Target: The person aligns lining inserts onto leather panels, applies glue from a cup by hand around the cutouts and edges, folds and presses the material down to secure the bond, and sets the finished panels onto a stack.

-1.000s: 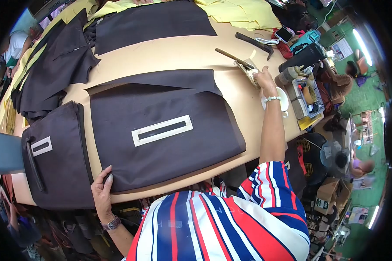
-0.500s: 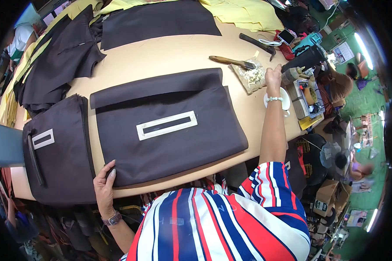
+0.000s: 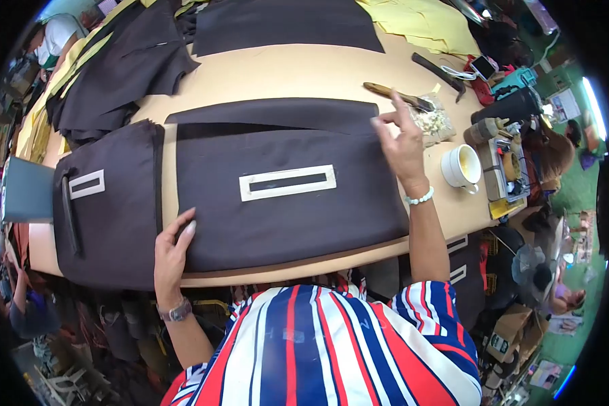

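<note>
A folded dark fabric panel (image 3: pixel 291 237) lies on the table before me, its upper flap (image 3: pixel 271 113) turned along the far edge. On it rests a white rectangular frame (image 3: pixel 287 183) with a long slot. My left hand (image 3: pixel 174 254) is at the panel's left edge, fingers stretched out and holding nothing. Over the panel's far right corner is my right hand (image 3: pixel 404 149), its fingers apart with nothing visible in them. Beyond it a wooden-handled brush (image 3: pixel 392 95) lies on a pad smeared with pale paste (image 3: pixel 436 123).
A stack of dark panels (image 3: pixel 118 230) with a dark bar (image 3: pixel 70 216) sits at left. To the right stand a white mug (image 3: pixel 461 168), a tray of tools (image 3: pixel 514 176) and a hammer (image 3: pixel 440 73). Dark fabric (image 3: pixel 284 27) and yellow cloth (image 3: pixel 426 27) lie at the back.
My right hand has come left from beside the mug to the panel's far right corner, its fingers spreading. The mug is now uncovered. My left hand stays at the panel's left edge.
</note>
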The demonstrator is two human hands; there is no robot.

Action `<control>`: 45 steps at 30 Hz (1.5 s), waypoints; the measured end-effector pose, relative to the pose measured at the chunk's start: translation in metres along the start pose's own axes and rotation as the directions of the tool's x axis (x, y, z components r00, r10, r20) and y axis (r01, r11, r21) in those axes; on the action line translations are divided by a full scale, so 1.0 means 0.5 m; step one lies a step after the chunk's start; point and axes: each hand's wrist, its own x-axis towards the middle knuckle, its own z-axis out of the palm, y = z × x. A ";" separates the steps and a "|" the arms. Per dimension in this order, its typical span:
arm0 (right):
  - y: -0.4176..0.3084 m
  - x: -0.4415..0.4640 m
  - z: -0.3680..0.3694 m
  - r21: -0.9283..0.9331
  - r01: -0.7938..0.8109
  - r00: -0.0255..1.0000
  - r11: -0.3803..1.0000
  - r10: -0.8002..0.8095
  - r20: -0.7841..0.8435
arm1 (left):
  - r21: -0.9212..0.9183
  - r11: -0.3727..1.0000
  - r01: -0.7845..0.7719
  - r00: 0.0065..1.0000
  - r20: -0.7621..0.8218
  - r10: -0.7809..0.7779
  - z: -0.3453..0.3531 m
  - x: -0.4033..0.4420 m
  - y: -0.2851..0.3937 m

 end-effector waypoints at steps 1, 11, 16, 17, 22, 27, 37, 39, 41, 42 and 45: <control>-0.021 0.003 0.021 -0.071 0.123 0.992 0.990 -0.121 0.033 | 0.030 0.999 -0.019 1.000 -0.006 0.019 0.001 0.014 0.002; -0.044 0.197 0.254 -0.396 0.554 0.831 0.732 -0.459 0.314 | -0.120 0.993 -0.006 1.000 0.000 0.006 0.017 0.122 -0.028; -0.010 0.333 0.247 -0.685 0.172 0.880 0.708 -0.423 -0.215 | -0.087 0.994 -0.065 0.997 -0.043 0.061 0.019 0.112 -0.036; -0.014 0.324 0.240 -0.517 0.226 0.934 0.825 -0.334 -0.125 | -0.095 0.994 -0.047 0.999 -0.031 0.044 0.017 0.110 -0.031; -0.066 0.140 0.183 0.129 0.113 0.832 0.985 -0.165 0.530 | 0.041 0.984 -0.171 0.983 0.070 0.168 0.004 0.146 -0.005; -0.056 0.079 0.174 0.107 0.168 0.774 0.980 -0.198 0.602 | -0.103 0.969 -0.223 0.975 0.001 0.224 0.021 0.197 0.023; -0.012 0.124 0.112 -0.033 0.139 0.766 0.990 -0.087 0.637 | -0.169 0.950 -0.263 0.950 -0.220 0.224 0.010 0.287 0.019; 0.008 0.140 0.085 -0.126 0.150 0.787 0.981 -0.041 0.616 | -0.055 0.952 -0.300 0.927 -0.252 0.278 0.020 0.315 0.013; 0.032 0.150 0.077 -0.153 0.147 0.840 0.977 -0.042 0.541 | 0.071 0.961 -0.267 0.936 -0.217 0.276 0.025 0.345 0.002; 0.049 0.156 0.082 -0.158 0.151 0.863 0.976 -0.052 0.502 | 0.134 0.959 -0.250 0.940 -0.201 0.274 0.026 0.363 -0.007; 0.092 0.171 0.107 -0.174 0.176 0.928 0.969 -0.105 0.357 | 0.318 0.911 -0.264 0.901 -0.257 0.351 0.029 0.397 -0.006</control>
